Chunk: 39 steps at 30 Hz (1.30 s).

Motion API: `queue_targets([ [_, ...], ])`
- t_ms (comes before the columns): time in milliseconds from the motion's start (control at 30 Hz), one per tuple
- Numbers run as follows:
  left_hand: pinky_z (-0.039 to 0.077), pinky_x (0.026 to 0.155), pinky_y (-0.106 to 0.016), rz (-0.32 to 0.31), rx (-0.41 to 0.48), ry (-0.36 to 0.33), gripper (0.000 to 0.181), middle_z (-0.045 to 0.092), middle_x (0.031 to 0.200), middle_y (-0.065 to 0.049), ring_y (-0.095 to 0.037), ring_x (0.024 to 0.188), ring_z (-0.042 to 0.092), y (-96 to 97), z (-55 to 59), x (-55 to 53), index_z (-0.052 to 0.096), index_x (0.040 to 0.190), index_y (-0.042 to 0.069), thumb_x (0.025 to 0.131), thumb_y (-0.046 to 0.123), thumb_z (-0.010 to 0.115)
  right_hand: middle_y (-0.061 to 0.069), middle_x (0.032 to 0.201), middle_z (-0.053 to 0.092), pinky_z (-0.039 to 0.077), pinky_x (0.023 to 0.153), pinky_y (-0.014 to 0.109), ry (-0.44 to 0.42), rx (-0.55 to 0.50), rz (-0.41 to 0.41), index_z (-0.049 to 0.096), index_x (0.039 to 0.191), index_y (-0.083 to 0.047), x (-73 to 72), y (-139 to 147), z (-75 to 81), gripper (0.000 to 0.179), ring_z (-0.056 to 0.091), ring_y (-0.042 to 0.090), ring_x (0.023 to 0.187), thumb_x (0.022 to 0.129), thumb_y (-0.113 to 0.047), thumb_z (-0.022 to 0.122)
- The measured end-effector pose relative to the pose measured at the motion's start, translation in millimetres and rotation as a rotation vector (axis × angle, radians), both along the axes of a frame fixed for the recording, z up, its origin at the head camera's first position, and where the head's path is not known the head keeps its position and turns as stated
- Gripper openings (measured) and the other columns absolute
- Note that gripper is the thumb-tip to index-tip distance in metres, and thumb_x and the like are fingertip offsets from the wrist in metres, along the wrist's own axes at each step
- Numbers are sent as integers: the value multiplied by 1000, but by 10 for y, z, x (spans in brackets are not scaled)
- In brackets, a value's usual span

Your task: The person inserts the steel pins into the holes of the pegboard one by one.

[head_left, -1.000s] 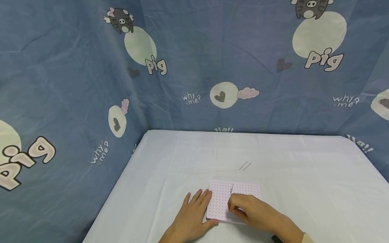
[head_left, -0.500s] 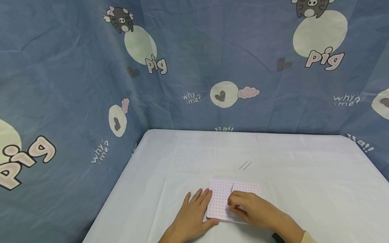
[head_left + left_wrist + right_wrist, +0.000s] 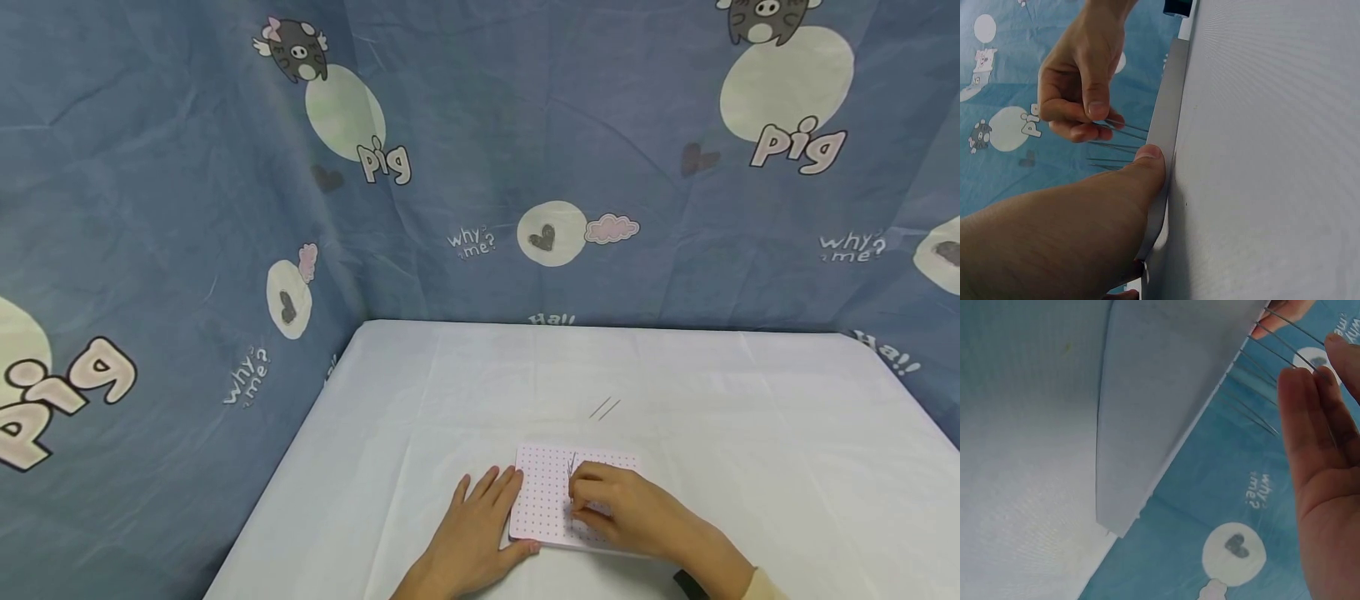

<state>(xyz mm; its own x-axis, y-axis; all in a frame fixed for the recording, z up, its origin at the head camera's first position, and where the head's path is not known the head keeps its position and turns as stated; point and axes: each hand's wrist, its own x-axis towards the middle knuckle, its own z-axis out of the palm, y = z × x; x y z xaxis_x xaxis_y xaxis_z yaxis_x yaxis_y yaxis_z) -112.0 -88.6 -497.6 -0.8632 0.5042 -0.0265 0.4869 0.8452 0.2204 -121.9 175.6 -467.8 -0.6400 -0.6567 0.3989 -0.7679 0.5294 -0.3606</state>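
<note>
A flat white board (image 3: 536,504) with rows of small dots lies near me on the table. My left hand (image 3: 472,537) rests along its left side, fingers spread, its thumb (image 3: 1149,152) at the near edge. Several thin metal needles (image 3: 1113,147) stand up from the board in a row. My right hand (image 3: 633,510) is over the middle of the board with fingers bent, and its thumb and index finger pinch one needle near its upper end. In the right wrist view several other needles (image 3: 1263,419) rise beside these fingers (image 3: 1297,394).
Two loose needles (image 3: 604,409) lie side by side on the white table cover (image 3: 450,375), beyond the board. Blue printed cloth (image 3: 480,150) hangs behind the table and on the left. A dark band (image 3: 688,585) shows at my right wrist.
My right hand has shifted slightly up and to the right over the board, and more space shows between its thumb and fingers. My left hand and the two loose needles stay put.
</note>
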Motion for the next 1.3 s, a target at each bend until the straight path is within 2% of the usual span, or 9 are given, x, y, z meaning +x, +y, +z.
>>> queue_targets([
  [200,31,118,-65,2,1,0,93,41,163,-5,-31,151,39,5,8,2,35,159,14,91,72,57,-17,105,66,59,86,24,7,1,-37,63,90,-30,-2,41,27,25,64,-1,95,83,-24,85],
  [333,31,118,-65,3,1,1,93,41,163,-5,-31,151,39,9,5,0,35,159,14,91,71,58,-21,106,63,59,85,25,-20,-55,-61,66,95,-28,-47,123,63,22,64,0,98,83,-31,85],
  [467,31,118,-64,8,-5,1,92,41,164,-5,-30,151,38,11,6,-2,35,159,14,90,70,59,-16,104,65,59,77,24,-36,-183,-84,69,98,-21,-155,257,95,23,66,5,93,82,-22,85],
  [533,30,119,-64,11,-9,0,92,41,163,-4,-30,151,38,12,10,0,35,159,14,90,69,60,-12,103,68,59,74,24,-43,-245,-134,70,100,-21,-221,346,109,26,66,6,90,81,-15,86],
  [767,30,118,-65,14,6,-18,92,42,163,-6,-31,151,39,9,26,11,36,159,13,90,68,62,2,104,72,58,81,18,-75,-375,-307,73,105,-17,-479,648,150,35,67,-2,89,76,0,86],
  [833,30,118,-65,15,6,-18,92,42,163,-6,-31,151,38,5,28,11,36,159,14,90,69,61,6,105,72,59,82,19,-103,-375,-324,74,107,-13,-559,701,136,34,69,0,90,77,-1,86],
  [1067,30,119,-65,13,1,-21,92,40,164,-5,-31,152,38,-12,24,7,35,159,15,90,71,59,12,118,70,60,90,36,-282,-239,-391,72,121,-4,-863,842,-24,36,73,34,102,86,-11,82],
  [1200,30,119,-65,16,3,-25,93,40,164,-5,-31,152,37,-15,25,12,35,159,14,90,72,58,15,123,69,58,95,43,-395,-170,-400,69,126,-2,-1032,895,-81,38,69,37,112,91,-13,77],
  [1300,30,119,-65,19,-2,-21,93,40,164,-4,-31,152,37,-11,9,13,35,159,15,90,72,58,15,121,70,57,96,44,-428,-133,-415,70,125,-2,-1137,900,-108,37,67,36,115,91,-13,77],
])
